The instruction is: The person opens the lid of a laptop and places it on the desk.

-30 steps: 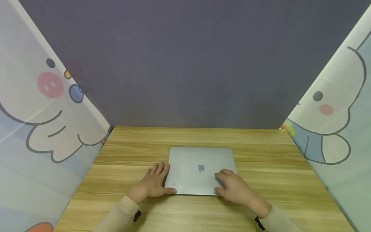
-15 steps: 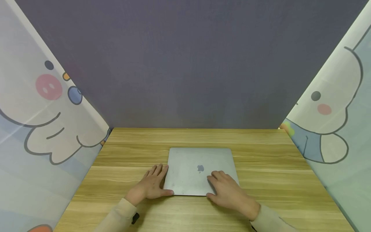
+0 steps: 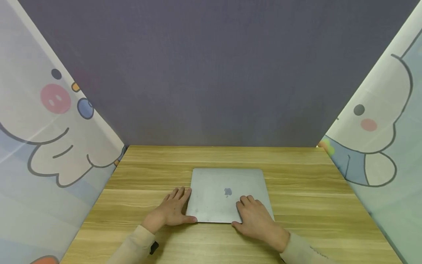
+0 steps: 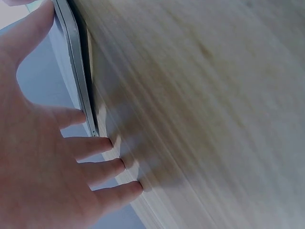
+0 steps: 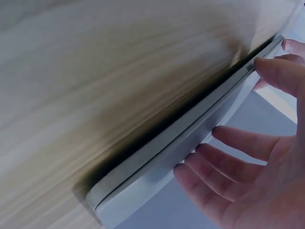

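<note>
Laptop (image 3: 211, 201): lid down, flat on the wooden tabletop (image 3: 303, 183), between your hands.
Left hand (image 3: 173, 212): your fingers spread apart; index at laptop's left edge, thumb at front edge by the corner, other tips on wood.
Right hand (image 3: 255, 220): your fingers loosely bent, tips at the lid, thumb on front edge by the notch; not clamped.
Far edge: well apart from the dark panel (image 3: 217, 80), wood between.
Side room: broad wood both ways, reaching the printed cloths (image 3: 379, 139) well out.
</note>
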`<control>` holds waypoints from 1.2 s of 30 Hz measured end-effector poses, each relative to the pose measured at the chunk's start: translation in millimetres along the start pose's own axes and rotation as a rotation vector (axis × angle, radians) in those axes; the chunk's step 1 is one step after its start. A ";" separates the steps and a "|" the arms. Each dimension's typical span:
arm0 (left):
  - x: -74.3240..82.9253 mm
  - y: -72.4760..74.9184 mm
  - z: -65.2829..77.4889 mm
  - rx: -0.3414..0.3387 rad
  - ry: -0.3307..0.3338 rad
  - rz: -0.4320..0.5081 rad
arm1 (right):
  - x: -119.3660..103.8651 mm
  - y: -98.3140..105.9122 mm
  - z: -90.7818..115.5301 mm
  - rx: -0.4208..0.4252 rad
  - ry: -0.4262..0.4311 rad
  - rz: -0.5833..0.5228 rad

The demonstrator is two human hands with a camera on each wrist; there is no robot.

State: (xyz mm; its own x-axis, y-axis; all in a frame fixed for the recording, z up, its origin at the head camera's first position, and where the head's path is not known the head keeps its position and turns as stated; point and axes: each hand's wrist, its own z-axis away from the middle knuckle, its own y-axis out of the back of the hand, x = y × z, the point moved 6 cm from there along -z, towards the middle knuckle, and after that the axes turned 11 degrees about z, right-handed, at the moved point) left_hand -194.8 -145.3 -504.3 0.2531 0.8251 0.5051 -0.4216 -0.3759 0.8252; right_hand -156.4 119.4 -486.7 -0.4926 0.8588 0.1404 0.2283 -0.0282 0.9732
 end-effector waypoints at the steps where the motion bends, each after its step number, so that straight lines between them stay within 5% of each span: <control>1: 0.0 -0.2 -0.2 0.000 0.001 0.001 | -0.4 -0.2 0.0 -0.002 0.000 0.002; 11: 1.7 -0.5 0.3 -0.002 0.013 0.001 | -3.9 -5.3 1.3 -0.007 0.025 0.034; 24: 3.1 2.0 -1.5 -0.006 0.024 -0.005 | -4.8 -2.7 -3.0 0.141 0.087 0.186; 36: 3.5 1.9 -1.3 -0.005 0.029 -0.006 | -7.8 -1.4 -4.4 0.160 0.113 0.231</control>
State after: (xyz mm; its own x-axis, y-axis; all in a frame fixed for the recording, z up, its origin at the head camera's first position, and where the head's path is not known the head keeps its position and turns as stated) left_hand -195.8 -142.6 -501.2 0.2301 0.8395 0.4923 -0.4241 -0.3688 0.8271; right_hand -156.6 110.6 -488.4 -0.5008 0.7761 0.3832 0.4702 -0.1278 0.8733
